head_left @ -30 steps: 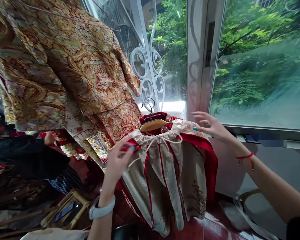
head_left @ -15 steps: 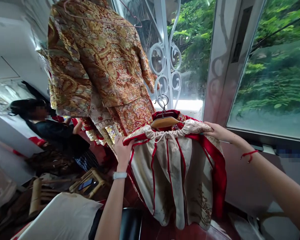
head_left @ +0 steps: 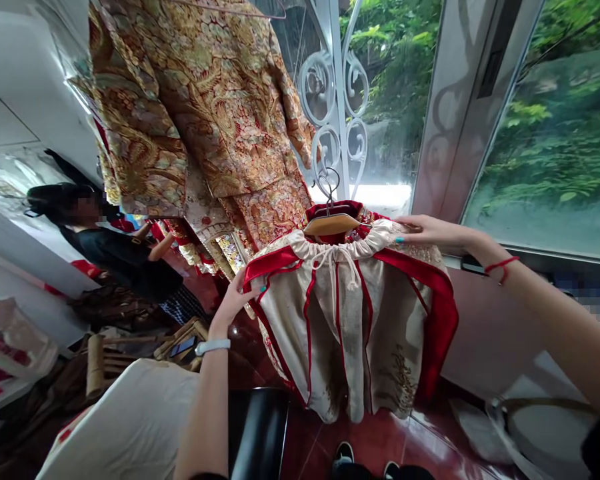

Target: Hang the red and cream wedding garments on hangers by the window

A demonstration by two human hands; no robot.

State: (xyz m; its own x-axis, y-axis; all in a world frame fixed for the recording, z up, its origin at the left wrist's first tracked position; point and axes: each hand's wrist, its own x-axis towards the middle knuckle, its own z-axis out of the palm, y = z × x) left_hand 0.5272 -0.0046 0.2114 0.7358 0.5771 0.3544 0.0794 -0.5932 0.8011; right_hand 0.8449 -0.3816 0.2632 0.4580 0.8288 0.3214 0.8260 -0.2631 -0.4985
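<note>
In front of me a cream cape-like garment (head_left: 350,320) with red piping, a wide red border and a gathered drawstring neck hangs on a wooden hanger (head_left: 333,225). A red collar (head_left: 347,208) shows behind its neck. My left hand (head_left: 236,299) is closed on the garment's left side edge, thumb in front and the other fingers mostly hidden behind. On the right shoulder, beside the gathered neck, my right hand (head_left: 433,233) pinches the cloth between thumb and fingers. The drawstring (head_left: 337,257) is tied in a bow at the front.
A gold and red embroidered jacket (head_left: 225,113) hangs behind at the left, near a white scrolled window grille (head_left: 337,87). A co-worker (head_left: 115,247) in dark clothes is at the left. Below are a cloth-covered surface (head_left: 130,413), a black seat (head_left: 260,427) and a round chair (head_left: 545,427).
My left hand has shifted down and outward along the garment's left edge. My right hand has moved inward and up, closer to the neck. The view has tilted down, so my shoes now show.
</note>
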